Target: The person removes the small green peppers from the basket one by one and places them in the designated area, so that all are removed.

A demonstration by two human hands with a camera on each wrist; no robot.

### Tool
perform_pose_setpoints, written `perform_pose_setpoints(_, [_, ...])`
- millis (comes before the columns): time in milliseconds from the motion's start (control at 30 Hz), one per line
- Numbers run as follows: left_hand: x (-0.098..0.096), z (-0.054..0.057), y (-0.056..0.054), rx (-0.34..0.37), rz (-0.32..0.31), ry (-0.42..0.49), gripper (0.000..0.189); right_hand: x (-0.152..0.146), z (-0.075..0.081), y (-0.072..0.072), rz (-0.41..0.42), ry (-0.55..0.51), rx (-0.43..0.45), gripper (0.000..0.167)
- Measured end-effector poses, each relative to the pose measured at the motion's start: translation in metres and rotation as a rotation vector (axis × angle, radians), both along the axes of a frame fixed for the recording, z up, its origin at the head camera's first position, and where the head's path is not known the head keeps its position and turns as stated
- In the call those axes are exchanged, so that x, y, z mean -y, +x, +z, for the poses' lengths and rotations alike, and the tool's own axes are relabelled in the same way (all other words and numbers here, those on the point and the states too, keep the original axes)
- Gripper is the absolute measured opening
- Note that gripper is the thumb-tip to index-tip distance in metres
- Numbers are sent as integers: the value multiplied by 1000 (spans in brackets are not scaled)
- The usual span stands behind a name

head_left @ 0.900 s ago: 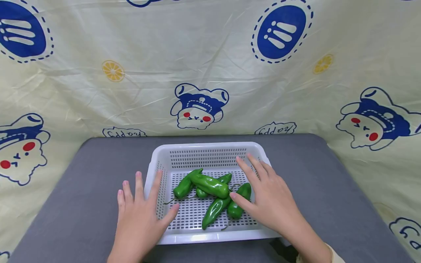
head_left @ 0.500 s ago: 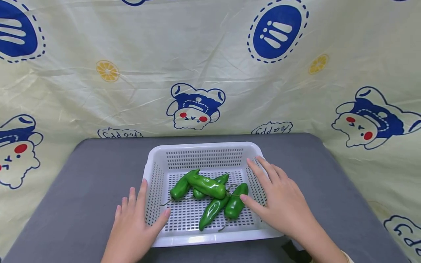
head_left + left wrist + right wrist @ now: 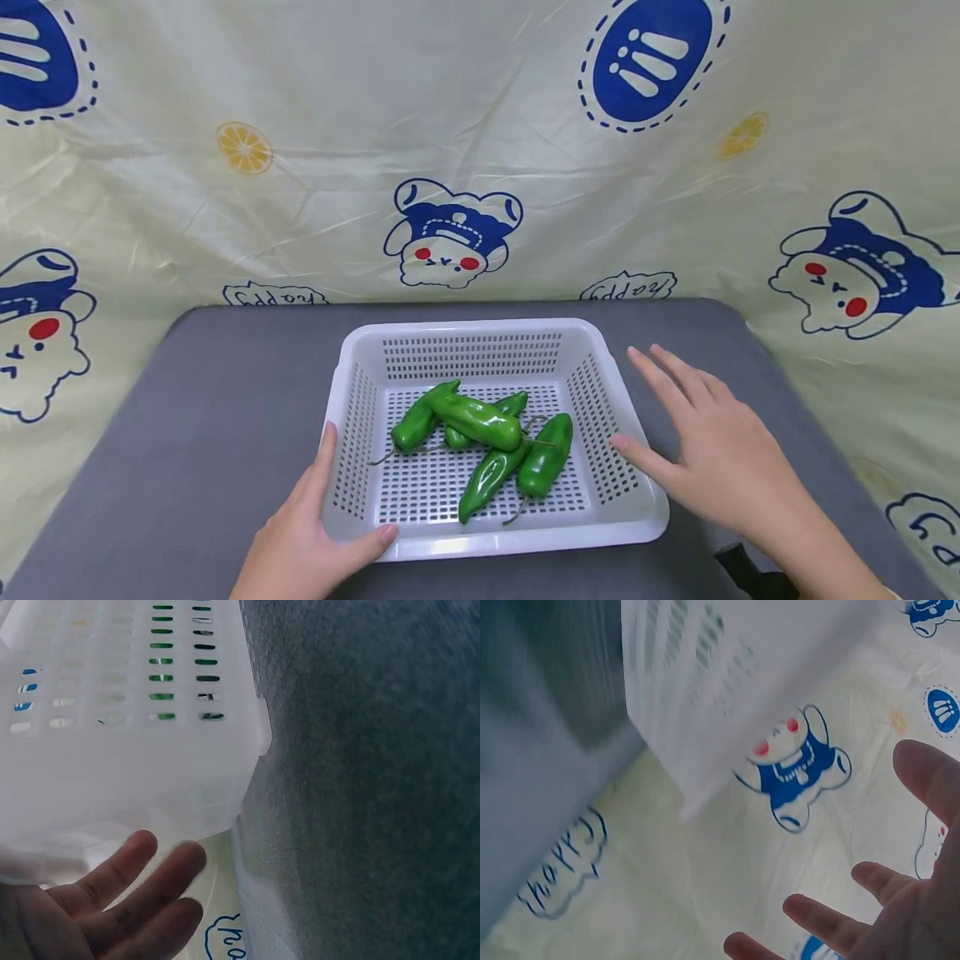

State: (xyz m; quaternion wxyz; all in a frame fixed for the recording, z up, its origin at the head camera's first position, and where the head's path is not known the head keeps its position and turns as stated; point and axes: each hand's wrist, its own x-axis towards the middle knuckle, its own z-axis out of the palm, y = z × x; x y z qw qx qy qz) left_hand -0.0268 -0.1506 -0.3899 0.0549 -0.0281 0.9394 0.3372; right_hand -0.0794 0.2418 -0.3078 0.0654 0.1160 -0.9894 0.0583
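A white plastic basket (image 3: 525, 542) with slotted walls stands on the grey table, and several glossy green peppers (image 3: 480, 421) lie in a loose pile on its floor. At the basket's near left corner is my left hand (image 3: 300, 525), its thumb over the front rim and its index finger along the left rim. The left wrist view shows the other fingers (image 3: 142, 900) of that hand loosely extended beside the basket wall (image 3: 112, 772). My right hand (image 3: 720, 458) hovers off the basket's right side, fingers spread and holding nothing; in the right wrist view its fingers (image 3: 825, 919) are apart from the wall.
The grey cloth-covered table (image 3: 225, 400) extends to both sides of the basket. Behind it hangs a pale curtain (image 3: 330, 167) with cartoon prints. A black object (image 3: 750, 571) shows beneath my right forearm.
My right hand has moved right, from over the basket to outside it. My left hand has drawn back from over the basket to its near left corner. The peppers lie the same.
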Motion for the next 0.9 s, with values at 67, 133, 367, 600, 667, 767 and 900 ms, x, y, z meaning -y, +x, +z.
perform_pose_setpoints(67, [0,1,-1,25,-11,9,131,-6,9,-3,2,12,-6,97])
perform_pose_setpoints(133, [1,2,-2,42,-25,17,135,-10,19,-8,2,22,-11,99])
perform_pose_setpoints(367, [3,2,-5,93,-40,71,141,3,54,-26,75,49,-52,97])
perform_pose_setpoints(600, [4,2,-5,127,-20,104,141,57,56,-55,294,65,35,89])
perform_pose_setpoints(667, [4,2,-5,122,-18,97,141,72,50,-64,339,72,81,87])
perform_pose_setpoints(767, [3,1,-5,119,-14,84,141,93,36,-76,385,110,142,86])
perform_pose_setpoints(900, [5,0,-6,122,-9,72,141,113,18,-86,423,205,216,87])
